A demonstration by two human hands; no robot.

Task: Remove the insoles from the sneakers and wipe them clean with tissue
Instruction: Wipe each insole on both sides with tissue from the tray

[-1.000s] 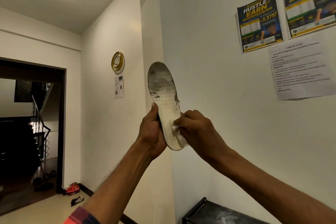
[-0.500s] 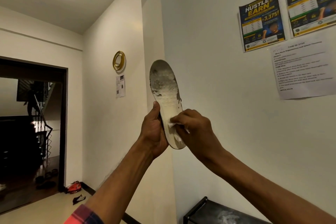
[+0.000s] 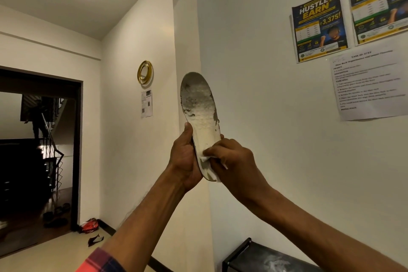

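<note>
left hand grips insole upright, toe up | right hand pinches tissue against heel half | posters on wall

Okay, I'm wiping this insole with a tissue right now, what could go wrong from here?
The tissue in your right hand is a small wad, so it may shred or smear the dark grime at the toe of the insole. Your left hand grips only the heel end, so it could flex or slip as you wipe higher.
</note>
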